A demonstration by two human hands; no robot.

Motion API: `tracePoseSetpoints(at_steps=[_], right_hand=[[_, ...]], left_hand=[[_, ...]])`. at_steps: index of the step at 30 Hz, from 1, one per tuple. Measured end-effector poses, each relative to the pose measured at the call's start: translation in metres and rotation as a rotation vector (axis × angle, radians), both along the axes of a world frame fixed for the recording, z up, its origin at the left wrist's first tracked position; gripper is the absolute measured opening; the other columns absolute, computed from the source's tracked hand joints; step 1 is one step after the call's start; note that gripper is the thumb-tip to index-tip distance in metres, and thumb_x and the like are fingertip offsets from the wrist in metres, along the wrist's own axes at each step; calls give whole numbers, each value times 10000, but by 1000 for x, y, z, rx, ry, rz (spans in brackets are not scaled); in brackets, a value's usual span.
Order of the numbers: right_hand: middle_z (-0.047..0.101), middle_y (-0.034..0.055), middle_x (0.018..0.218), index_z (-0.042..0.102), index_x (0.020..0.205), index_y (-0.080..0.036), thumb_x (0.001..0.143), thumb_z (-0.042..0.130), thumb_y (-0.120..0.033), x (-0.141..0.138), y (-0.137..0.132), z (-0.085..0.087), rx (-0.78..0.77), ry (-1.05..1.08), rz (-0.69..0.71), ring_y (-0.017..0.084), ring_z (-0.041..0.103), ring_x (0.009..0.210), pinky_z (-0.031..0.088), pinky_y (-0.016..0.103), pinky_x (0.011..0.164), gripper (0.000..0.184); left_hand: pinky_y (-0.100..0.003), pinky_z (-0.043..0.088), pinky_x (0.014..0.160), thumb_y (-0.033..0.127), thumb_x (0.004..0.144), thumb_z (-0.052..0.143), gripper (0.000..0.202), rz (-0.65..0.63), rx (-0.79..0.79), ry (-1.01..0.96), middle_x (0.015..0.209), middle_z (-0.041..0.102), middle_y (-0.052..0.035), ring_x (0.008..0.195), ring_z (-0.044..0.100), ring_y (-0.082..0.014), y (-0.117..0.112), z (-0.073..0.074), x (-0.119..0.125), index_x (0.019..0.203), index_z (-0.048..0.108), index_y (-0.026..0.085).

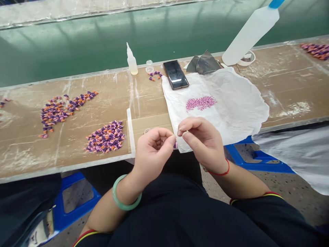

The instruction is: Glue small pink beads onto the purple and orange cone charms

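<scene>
- Purple-and-orange pieces (106, 136) lie in a heap on the brown tabletop (288, 75), just left of the hands; a looser spread of the same pieces (61, 111) lies further left.
- Left hand (154, 154), green bangle (125, 206) on the wrist, curled up, fingertips (171, 139) pointing right toward the other hand.
- Right hand (203, 144), red string (221, 172) on the wrist, curled the same way, fingertips (181, 132) almost meeting the left ones above the corner of the white paper sheet (239, 106).
- Grip: both hands pinched in tight, not released, but whatever sits between the fingertips is too small or hidden to tell, so cannot say what is held, if anything.
- A small purple-and-pink piece (175, 145) shows just under the fingertips, at the edge of the paper, not clearly touching either hand.
- Handling, judged: pieces look light, small and fairly stiff; easy to drop, best pinched by the edges with fingertips.
- Pink grains (200, 103) sit in a loose patch on the paper; they look light and easy to scatter.
- Further back: phone (176, 74), small glue bottle (132, 61), clear cap (149, 66), few more pieces (155, 75) beside the phone.
- Right side: big plastic bottle (249, 34) with blue top, lying tilted over a tape roll (247, 59).
</scene>
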State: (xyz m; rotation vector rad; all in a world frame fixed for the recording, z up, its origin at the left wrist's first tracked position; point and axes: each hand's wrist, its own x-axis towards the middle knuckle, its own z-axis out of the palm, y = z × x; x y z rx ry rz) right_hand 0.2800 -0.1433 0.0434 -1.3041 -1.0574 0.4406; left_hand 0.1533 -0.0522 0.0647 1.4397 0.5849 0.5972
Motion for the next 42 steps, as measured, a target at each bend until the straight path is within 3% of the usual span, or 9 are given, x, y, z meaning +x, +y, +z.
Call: tracePoseSetpoints(at_steps=[3, 7, 14, 20, 25, 29, 33, 37, 42], right_hand=[[621, -1, 711, 586, 769, -220, 827, 579, -148, 2, -1, 10, -143, -75, 26, 146, 571, 655, 475, 304, 628, 93], [609, -15, 630, 560, 683, -211, 781, 563, -133, 3, 1, 17, -206, -184, 34, 127, 557, 590, 446, 272, 566, 126], [588, -23, 603, 557, 665, -202, 763, 556, -105, 1, 4, 15, -201, -282, 30, 103, 529, 560, 419, 240, 540, 138], [598, -16, 632, 553, 705, -199, 799, 545, -135, 4, 8, 15, -247, -98, 170, 111, 540, 576, 441, 243, 541, 114], [567, -21, 648, 537, 735, -197, 828, 526, -129, 10, 18, 17, -242, -170, 263, 97, 495, 568, 418, 229, 542, 116], [553, -30, 619, 523, 691, -190, 794, 534, -124, 22, 39, 16, -303, -425, 403, 87, 478, 560, 381, 208, 546, 124], [510, -27, 578, 488, 639, -184, 731, 521, -152, 30, 68, 17, -454, -739, 514, 91, 437, 544, 324, 220, 551, 102], [459, -20, 560, 437, 602, -190, 734, 509, -182, 25, 92, 21, -591, -990, 600, 104, 355, 546, 263, 252, 556, 151], [463, 6, 564, 506, 613, -181, 798, 520, -233, 11, 110, 31, -708, -1262, 627, 125, 306, 558, 236, 282, 557, 193]], left_hand=[[-202, 438, 495, 200, 848, 620, 135, 4, 193, 35, 624, 616, 5, 533, 535, -98, 1, 2, -2, 716, 624, 177], [-203, 428, 492, 167, 851, 592, 152, -2, 378, 67, 618, 626, 11, 526, 532, -98, 2, 2, -3, 702, 616, 187], [-198, 404, 476, 133, 836, 592, 151, -3, 464, 103, 591, 604, 19, 499, 499, -89, 6, 0, -5, 694, 619, 179], [-189, 481, 509, 191, 856, 636, 81, -53, 180, 47, 671, 679, -8, 559, 606, -105, 16, 1, -13, 782, 661, 172], [-168, 490, 456, 228, 819, 729, 85, 22, -24, 23, 605, 665, 2, 479, 592, -91, 30, -10, -35, 787, 685, 162], [-154, 521, 470, 196, 770, 776, 61, 38, -93, 30, 550, 666, 3, 480, 622, -99, 40, -24, -54, 754, 735, 153], [-144, 528, 470, 167, 722, 806, 56, 47, -193, 37, 628, 720, -11, 475, 621, -85, 43, -37, -67, 745, 755, 157], [-128, 514, 452, 151, 697, 813, 67, 35, -254, 59, 578, 696, 3, 450, 609, -78, 42, -43, -71, 724, 752, 158], [-123, 512, 455, 158, 703, 806, 64, 36, -291, 58, 544, 678, 10, 445, 608, -76, 43, -47, -73, 726, 746, 153]])
